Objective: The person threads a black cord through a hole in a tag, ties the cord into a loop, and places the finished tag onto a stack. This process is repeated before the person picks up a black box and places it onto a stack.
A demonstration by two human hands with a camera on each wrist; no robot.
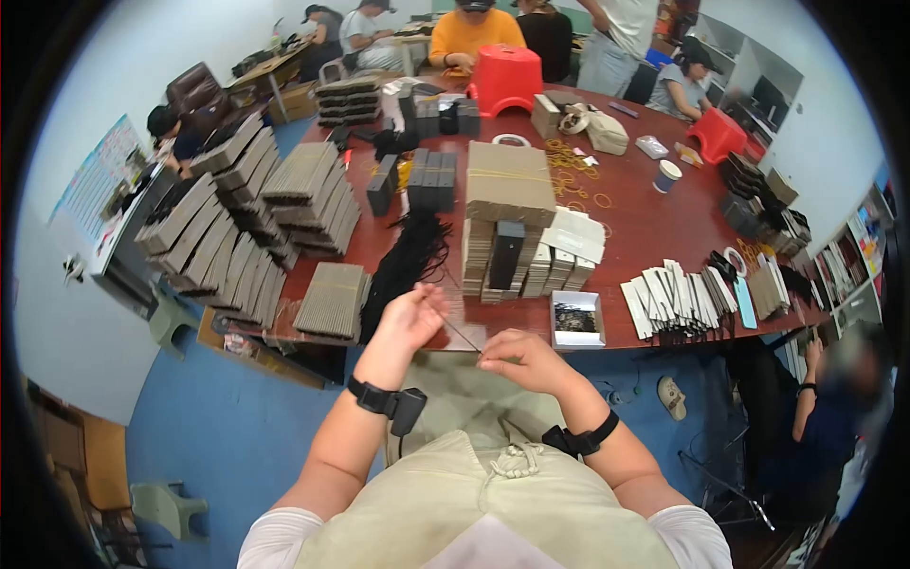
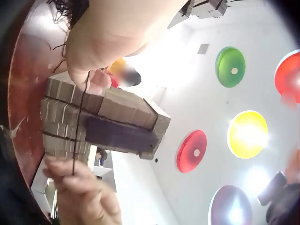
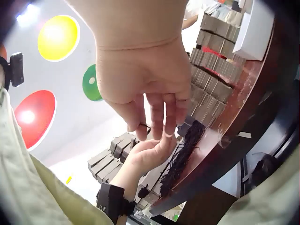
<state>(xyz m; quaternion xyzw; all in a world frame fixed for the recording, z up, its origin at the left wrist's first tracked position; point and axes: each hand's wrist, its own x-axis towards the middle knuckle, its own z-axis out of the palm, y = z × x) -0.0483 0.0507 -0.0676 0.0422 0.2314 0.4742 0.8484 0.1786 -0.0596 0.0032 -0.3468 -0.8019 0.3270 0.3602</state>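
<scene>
Head view: left hand (image 1: 409, 318) and right hand (image 1: 519, 358) are each pinching an end of a thin black cord (image 1: 462, 335), holding it taut just off the table (image 1: 654, 232).
Left wrist view: the cord is passing in front of a banded cardboard stack (image 2: 108, 117).
Right wrist view: the fingertips are meeting near the cord bundle (image 3: 180, 154).
Risk: so fine a cord is probably prone to slipping if either pinch loosens.

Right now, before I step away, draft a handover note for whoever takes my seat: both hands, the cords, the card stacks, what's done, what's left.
Left grip pinches one end of a thin black cord; right grip pinches the other, just off the table's near edge.
Heap of loose black cords lies left of the card stack.
Done: one cord singled out, held taut.
Left: probably the rest of the heap.
</scene>
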